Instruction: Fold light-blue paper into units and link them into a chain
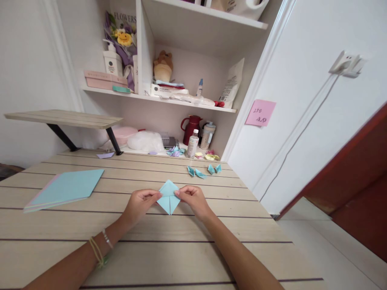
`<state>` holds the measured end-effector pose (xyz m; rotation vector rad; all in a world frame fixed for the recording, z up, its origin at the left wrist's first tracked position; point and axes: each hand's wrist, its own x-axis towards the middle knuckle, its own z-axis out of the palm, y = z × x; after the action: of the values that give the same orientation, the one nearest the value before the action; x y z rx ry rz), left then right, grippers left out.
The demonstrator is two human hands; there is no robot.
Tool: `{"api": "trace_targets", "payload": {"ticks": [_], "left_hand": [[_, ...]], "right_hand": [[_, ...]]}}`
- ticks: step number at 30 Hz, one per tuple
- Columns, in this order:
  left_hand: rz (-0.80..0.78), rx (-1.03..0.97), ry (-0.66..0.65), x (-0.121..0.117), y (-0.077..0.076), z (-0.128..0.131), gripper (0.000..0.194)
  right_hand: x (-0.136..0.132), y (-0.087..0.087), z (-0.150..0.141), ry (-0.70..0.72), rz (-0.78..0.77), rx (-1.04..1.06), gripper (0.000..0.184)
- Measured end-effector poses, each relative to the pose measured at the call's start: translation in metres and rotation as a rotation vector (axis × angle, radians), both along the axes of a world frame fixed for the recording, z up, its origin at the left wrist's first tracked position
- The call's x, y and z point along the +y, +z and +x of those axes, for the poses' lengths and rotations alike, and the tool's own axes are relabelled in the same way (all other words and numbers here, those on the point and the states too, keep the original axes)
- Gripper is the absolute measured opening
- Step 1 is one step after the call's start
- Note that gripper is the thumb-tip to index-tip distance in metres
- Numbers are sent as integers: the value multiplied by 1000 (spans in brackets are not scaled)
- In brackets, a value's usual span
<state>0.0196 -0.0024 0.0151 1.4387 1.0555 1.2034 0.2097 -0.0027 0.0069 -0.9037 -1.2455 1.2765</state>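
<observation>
A light blue sheet of origami paper point(169, 191), folded into a small diamond with crease lines meeting near its middle, is held just over the wooden table point(169, 253). My left hand point(139, 204) pinches its left corner between thumb and fingers. On the opposite corner, my right hand point(193, 201) has the same kind of pinch. Beyond the right hand lie several small folded blue paper pieces point(199, 173). A stack of square paper point(68, 185), blue on top with pink and other colours beneath, rests to the left.
At the back stand a clear bottle point(192, 145), a dark red jug point(191, 129) and a tumbler point(208, 136). More coloured folded paper point(176, 151) lies beside them. A raised wooden shelf point(65, 118) on black legs occupies the back left. A pink note point(260, 112) sticks to the right wall.
</observation>
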Motion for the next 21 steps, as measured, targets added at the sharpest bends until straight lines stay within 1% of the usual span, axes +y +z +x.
{"api": "trace_targets", "payload": {"ticks": [3,5,8,13,19,21], "left_hand": [[-13,-27,-67,0,-3,0,34],[-43,-22,-104,2,-6,-1,41],[-89,0,-111,3,-9,0,37],[-115,16,-90,2,-9,2,29],[-122,12,-122,2,-10,2,28],[-141,-3,-151,1,-9,2,28]], "right_hand": [[-2,-1,-3,-34,54,12,23],[-2,-3,-4,-50,74,-4,28],[-1,-6,-4,-70,60,-45,34],[0,-9,-5,-70,56,-59,29],[-2,-8,-6,-79,53,-61,26],[-2,-7,-6,-83,54,-70,26]]}}
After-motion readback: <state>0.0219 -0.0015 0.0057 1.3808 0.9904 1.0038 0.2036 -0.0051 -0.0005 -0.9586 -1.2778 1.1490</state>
